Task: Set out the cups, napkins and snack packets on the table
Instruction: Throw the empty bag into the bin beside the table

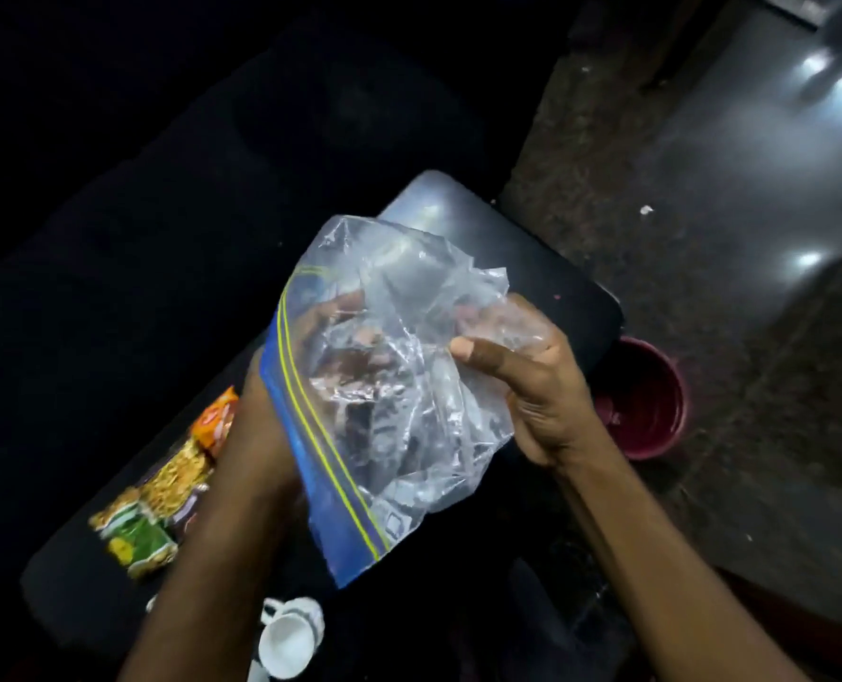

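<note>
Dim room, dark table (547,268), and above it both hands grip a clear zip bag (394,386), its long axis tilted from lower centre up toward the far end, blue-and-yellow zip strip along the left edge. Right hand (532,381) pinches the crumpled plastic; left hand (261,435) grasps the zip side. Snack packets (167,484) lie in a diagonal row on the table's left, white cup (288,637) on its side near the bottom edge.

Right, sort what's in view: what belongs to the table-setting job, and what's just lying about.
Job: snack packets on the table; white cup near its front edge; clear zip bag gripped in both hands, left and right.

Lying about: dark red bucket on the floor.
</note>
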